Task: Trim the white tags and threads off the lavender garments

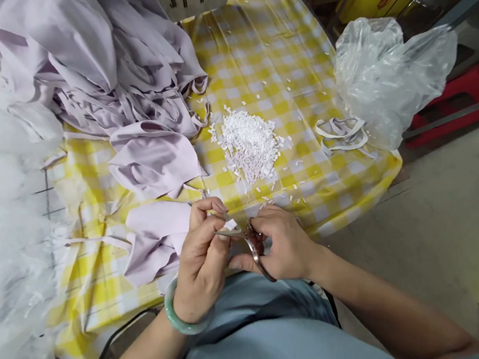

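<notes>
I have my left grip (pixel 202 263) pinching a small white tag (pixel 230 224) at the scissors (pixel 251 249) my right grip (pixel 284 241) holds by the table (pixel 311 184); the heaped white snippets (pixel 251 142) suggest much is done, but how much lilac fabric (pixel 70 54) remains I cannot tell.

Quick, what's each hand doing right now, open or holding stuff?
Left hand: closed, pinching by a small white tag; whether it also holds the purple cloth is hidden.
Right hand: closed, holding scissors.
</notes>
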A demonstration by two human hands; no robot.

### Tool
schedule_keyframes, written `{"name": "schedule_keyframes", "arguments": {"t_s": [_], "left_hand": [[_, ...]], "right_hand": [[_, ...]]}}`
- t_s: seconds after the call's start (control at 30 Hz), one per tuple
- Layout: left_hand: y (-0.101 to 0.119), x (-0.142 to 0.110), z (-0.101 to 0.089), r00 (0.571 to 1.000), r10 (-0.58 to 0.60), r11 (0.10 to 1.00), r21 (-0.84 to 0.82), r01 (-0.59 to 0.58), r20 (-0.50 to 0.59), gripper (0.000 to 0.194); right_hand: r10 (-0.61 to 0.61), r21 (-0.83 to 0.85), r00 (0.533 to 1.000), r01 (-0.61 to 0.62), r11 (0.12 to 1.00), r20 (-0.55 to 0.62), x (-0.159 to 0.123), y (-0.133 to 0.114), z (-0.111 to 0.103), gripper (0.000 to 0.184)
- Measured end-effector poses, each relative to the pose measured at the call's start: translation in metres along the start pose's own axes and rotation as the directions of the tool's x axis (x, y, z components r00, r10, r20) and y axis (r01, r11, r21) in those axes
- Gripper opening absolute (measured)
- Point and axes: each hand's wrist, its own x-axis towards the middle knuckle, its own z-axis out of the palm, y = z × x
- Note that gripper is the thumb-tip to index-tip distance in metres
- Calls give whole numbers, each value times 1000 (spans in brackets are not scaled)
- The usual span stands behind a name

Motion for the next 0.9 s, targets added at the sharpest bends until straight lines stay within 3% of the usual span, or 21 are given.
{"name": "schedule_keyframes", "arguments": {"t_s": [0.5,0.73,0.9], "left_hand": [[-1,4,5,999,33,996,84,-33,4,26],[-1,12,13,994,54,993,97,-64,96,27],[-4,18,22,987,28,997,67,-40,159,26]], "right_hand": [[28,82,999,-26,996,-23,-3,0,-3,48],[165,-8,986,-166,986,-34,-16,7,-6,47],[318,-85,946,-322,943,-59,-26,14,-5,43]]}}
